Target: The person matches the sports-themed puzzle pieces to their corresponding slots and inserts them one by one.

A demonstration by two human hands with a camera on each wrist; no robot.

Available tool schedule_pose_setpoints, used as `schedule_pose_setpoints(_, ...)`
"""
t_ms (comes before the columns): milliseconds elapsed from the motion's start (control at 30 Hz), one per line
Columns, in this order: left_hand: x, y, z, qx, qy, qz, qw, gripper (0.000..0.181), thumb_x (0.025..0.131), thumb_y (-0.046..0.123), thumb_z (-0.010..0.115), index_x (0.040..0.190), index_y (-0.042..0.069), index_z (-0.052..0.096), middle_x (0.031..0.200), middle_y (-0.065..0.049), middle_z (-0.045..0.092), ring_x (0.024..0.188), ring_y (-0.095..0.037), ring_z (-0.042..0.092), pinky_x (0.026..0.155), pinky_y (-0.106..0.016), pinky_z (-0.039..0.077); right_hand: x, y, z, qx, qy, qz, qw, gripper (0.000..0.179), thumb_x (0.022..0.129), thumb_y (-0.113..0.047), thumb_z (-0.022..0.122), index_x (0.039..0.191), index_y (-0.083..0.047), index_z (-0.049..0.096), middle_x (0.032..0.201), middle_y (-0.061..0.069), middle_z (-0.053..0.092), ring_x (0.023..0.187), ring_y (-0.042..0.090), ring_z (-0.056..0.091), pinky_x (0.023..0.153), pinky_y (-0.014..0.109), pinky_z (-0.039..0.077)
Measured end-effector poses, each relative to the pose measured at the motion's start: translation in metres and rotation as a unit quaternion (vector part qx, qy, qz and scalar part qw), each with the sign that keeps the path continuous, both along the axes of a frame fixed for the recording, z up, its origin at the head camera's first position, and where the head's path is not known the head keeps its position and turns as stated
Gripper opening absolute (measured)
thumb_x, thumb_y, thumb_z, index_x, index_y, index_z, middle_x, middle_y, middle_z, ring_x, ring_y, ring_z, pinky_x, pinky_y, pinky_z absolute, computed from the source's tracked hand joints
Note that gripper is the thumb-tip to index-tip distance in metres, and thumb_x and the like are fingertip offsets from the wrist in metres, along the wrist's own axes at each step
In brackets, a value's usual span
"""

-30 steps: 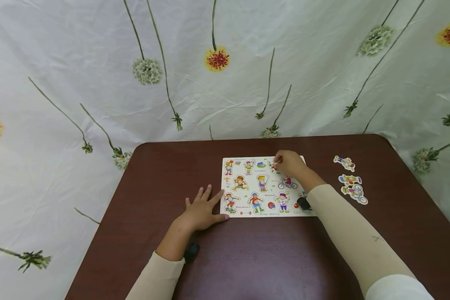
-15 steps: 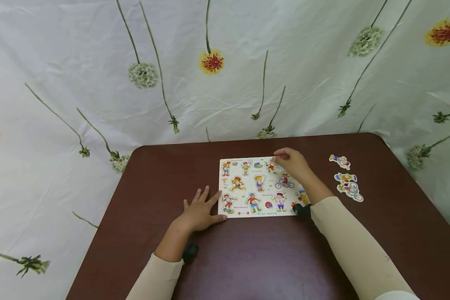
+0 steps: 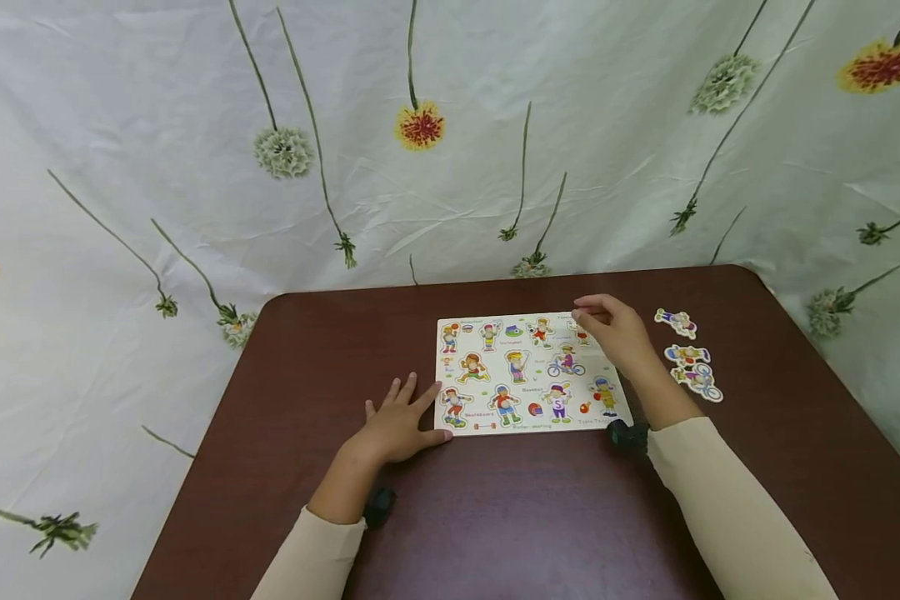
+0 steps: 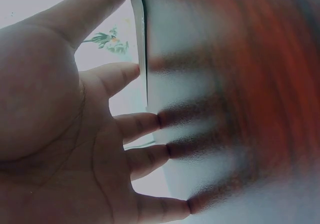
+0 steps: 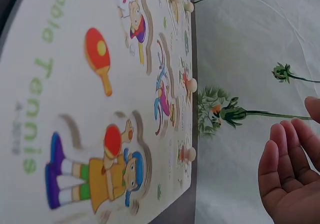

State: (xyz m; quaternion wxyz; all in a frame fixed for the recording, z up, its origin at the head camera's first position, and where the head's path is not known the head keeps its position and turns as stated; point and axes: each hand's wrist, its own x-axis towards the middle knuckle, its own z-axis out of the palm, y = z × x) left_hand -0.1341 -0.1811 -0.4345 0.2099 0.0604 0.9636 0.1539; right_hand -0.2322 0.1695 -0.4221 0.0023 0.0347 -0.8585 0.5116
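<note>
A white puzzle board [image 3: 482,402] printed with colourful sports figures lies on the table. My left hand [image 3: 396,427] lies flat with fingers spread, its thumb and index finger touching the board's left edge [image 4: 141,39]. Over the board's upper right corner hovers my right hand [image 3: 617,333], next to a figure [image 3: 581,335] it partly hides. In the right wrist view the fingers [image 5: 285,159] bend softly, holding nothing. Wooden knobs [image 5: 191,85] stick up from several figures; a table tennis player [image 5: 107,176] shows inside a cut outline without a visible knob.
Right of the board lie three loose puzzle pieces: a figure [image 3: 676,322] at the back, another [image 3: 687,355] nearer, and a cyclist [image 3: 697,382] touching it. The dark brown table [image 3: 510,508] ends at a flower-patterned cloth [image 3: 465,200] behind.
My right hand has let go at the football figure, lifted, and moved right to the board's upper right corner. The left hand stays put; the head view has shifted slightly.
</note>
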Motion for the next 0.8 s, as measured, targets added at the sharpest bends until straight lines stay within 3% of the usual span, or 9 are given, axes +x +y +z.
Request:
schedule_pose_setpoints(200,-0.001,0.0,-0.001,0.0,-0.001,0.001,1.0,0.085,0.091,0.059,0.066,0.161,0.032,0.027,0.171,-0.015,0.008,0.158,-0.041,0.004,0.115,-0.079,0.006,0.008,0.02,-0.004,0.003,0.0,-0.024,0.9997,0.044,0.103,-0.04,0.058,0.135,-0.011,0.061,0.125,0.014,0.062,0.112,0.027,0.059,0.092,0.035,0.048)
schedule_pose_setpoints(433,0.0,0.0,0.0,0.003,-0.004,0.006,1.0,0.085,0.091,0.057,0.067,0.161,0.031,0.028,0.171,-0.016,0.009,0.158,-0.041,0.004,0.115,-0.078,0.005,0.018,0.042,-0.003,-0.001,0.0,-0.038,0.9993,0.046,0.102,-0.042,0.059,0.135,-0.01,0.061,0.121,0.011,0.062,0.099,0.006,0.059,0.083,0.013,0.049)
schedule_pose_setpoints(567,0.0,0.001,0.0,0.005,-0.001,0.005,1.0,0.085,0.091,0.057,0.068,0.161,0.032,0.028,0.171,-0.016,0.009,0.158,-0.041,0.004,0.116,-0.078,0.005,0.024,0.056,-0.002,0.005,-0.001,-0.054,0.9985,0.047,0.102,-0.043,0.058,0.134,-0.009,0.062,0.114,0.004,0.062,0.091,-0.001,0.059,0.081,0.014,0.05)
schedule_pose_setpoints(800,-0.001,0.002,0.0,0.002,0.006,0.004,1.0,0.085,0.09,0.057,0.068,0.161,0.031,0.029,0.171,-0.016,0.011,0.158,-0.042,0.006,0.115,-0.079,0.005,0.033,0.083,0.001,0.017,-0.015,-0.075,0.9969,0.05,0.101,-0.047,0.057,0.136,-0.011,0.06,0.106,-0.012,0.06,0.095,0.01,0.061,0.076,0.021,0.052)
